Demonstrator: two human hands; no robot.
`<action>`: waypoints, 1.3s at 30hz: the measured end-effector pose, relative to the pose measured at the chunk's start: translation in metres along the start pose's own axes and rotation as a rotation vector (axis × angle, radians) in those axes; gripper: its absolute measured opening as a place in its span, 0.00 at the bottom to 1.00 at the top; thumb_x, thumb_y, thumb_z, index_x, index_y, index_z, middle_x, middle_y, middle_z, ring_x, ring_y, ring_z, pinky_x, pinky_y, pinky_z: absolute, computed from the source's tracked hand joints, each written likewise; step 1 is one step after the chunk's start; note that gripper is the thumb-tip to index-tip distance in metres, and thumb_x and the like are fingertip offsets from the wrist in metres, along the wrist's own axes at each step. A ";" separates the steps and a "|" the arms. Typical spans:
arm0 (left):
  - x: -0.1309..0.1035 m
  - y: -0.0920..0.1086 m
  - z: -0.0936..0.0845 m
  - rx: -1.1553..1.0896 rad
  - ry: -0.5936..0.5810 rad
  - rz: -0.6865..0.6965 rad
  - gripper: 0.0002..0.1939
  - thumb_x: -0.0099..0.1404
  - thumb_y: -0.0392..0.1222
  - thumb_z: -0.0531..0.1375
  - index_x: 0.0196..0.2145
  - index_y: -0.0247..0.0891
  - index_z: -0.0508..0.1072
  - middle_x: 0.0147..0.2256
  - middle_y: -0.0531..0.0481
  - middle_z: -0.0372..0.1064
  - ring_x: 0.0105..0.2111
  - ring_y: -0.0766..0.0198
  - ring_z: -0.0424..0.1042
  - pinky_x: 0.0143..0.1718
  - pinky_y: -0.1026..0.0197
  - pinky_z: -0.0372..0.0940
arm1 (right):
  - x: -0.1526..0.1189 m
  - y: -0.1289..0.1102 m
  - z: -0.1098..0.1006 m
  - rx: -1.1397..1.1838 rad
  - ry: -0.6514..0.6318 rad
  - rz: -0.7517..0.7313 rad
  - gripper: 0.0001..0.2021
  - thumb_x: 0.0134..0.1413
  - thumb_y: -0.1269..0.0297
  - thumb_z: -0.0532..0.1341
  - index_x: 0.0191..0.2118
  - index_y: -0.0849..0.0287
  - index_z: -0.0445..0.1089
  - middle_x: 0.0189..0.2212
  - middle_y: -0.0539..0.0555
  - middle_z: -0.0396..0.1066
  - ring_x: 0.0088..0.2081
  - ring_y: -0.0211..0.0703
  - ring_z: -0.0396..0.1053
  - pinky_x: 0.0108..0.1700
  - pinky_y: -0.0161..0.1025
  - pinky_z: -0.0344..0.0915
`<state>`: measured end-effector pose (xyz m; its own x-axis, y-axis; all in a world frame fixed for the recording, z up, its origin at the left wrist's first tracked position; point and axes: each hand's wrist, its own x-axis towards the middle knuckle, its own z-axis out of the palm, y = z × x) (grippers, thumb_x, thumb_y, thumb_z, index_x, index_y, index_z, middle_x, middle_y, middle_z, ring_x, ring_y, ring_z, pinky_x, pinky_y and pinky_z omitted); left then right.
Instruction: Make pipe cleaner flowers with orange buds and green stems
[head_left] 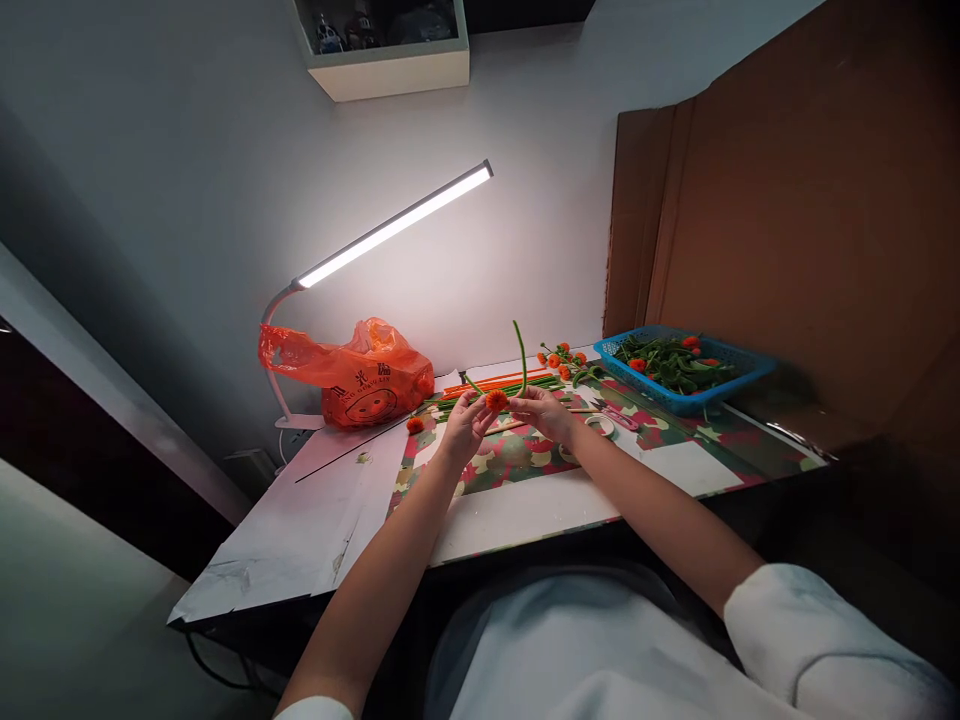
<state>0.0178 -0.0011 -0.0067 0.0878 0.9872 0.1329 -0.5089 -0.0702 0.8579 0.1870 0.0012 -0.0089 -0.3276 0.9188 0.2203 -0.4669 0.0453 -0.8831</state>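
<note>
An orange pompom-like flower [496, 401] is between my two hands above the camouflage-patterned mat [517, 455]. My left hand [466, 425] has its fingers closed around the flower's left side. In my right hand [541, 411] the fingers pinch a green fuzzy stem [521, 352], which sticks up and bends slightly. Green and orange fuzzy sticks [491, 382] lie behind my hands. Another orange flower [415, 426] rests to the left, and a bunch of small orange flowers [562, 360] lies at the back right.
An orange plastic bag [367, 375] stands by the lamp [394, 228] at the back left. A blue basket [686, 402] of greenery is at the right, before cardboard [772, 230]. A tape roll [599, 426] and pink cutter [621, 418] lie near my right hand.
</note>
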 end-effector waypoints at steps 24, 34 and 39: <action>-0.010 0.003 0.009 0.242 0.005 0.046 0.23 0.40 0.42 0.71 0.31 0.37 0.65 0.30 0.55 0.69 0.32 0.65 0.72 0.40 0.57 0.68 | -0.003 -0.002 0.008 -0.282 0.062 -0.133 0.12 0.31 0.59 0.71 0.21 0.59 0.69 0.22 0.48 0.70 0.29 0.39 0.67 0.38 0.39 0.62; -0.002 0.001 0.002 0.040 -0.012 -0.071 0.19 0.39 0.42 0.73 0.28 0.35 0.73 0.28 0.51 0.74 0.27 0.69 0.72 0.37 0.62 0.67 | 0.000 -0.001 0.002 -0.070 0.038 -0.042 0.14 0.28 0.61 0.73 0.19 0.59 0.68 0.22 0.48 0.68 0.30 0.37 0.66 0.38 0.37 0.60; -0.004 0.002 0.004 0.001 -0.058 -0.128 0.19 0.39 0.41 0.74 0.28 0.34 0.73 0.23 0.54 0.71 0.24 0.70 0.71 0.35 0.64 0.68 | -0.001 -0.004 0.003 0.001 0.023 0.027 0.15 0.27 0.62 0.73 0.20 0.59 0.67 0.24 0.47 0.69 0.30 0.35 0.65 0.37 0.36 0.59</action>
<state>0.0197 -0.0056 -0.0037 0.2014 0.9782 0.0514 -0.4897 0.0551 0.8702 0.1865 -0.0009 -0.0044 -0.3211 0.9285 0.1868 -0.4587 0.0201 -0.8884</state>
